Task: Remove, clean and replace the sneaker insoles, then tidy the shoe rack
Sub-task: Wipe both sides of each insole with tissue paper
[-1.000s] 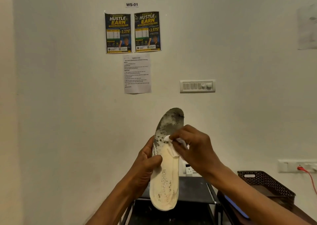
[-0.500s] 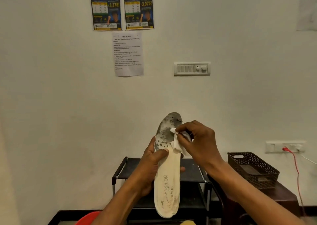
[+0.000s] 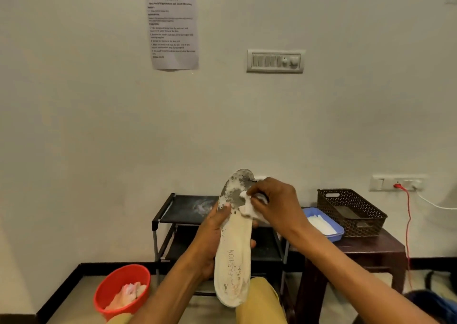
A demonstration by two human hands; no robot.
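- Cream foam of the insole (image 3: 233,257) held upright at centre frame, heel down near 6 o'clock, toe up toward 12, the word FASHION running along its length.
- Gripped at mid-length by the left hand (image 3: 214,239): fingers curled behind, thumb pressed on the front edge.
- Pinched in the right hand (image 3: 273,203), fingers closed tight: a small white wipe (image 3: 248,208), pressed on the grey-stained forefoot; a second ago sat a touch higher on the stain, so worked downward in short strokes.
- Still grey and speckled at the toe, flecked at the heel; cleaning judged only part done, replacing not yet begun.
- Newly in view with the downward tilt of the head: red bowl (image 3: 123,290) of crumpled wipes at 7 o'clock, blue tray (image 3: 324,223) of fresh ones at 3 o'clock on a dark stool (image 3: 356,252).
- Farther back: black shoe rack (image 3: 184,208), its visible shelves bare, and a brown basket (image 3: 351,211) at 2 o'clock.
- Farthest: wall with paper sheet (image 3: 172,30) at 12.
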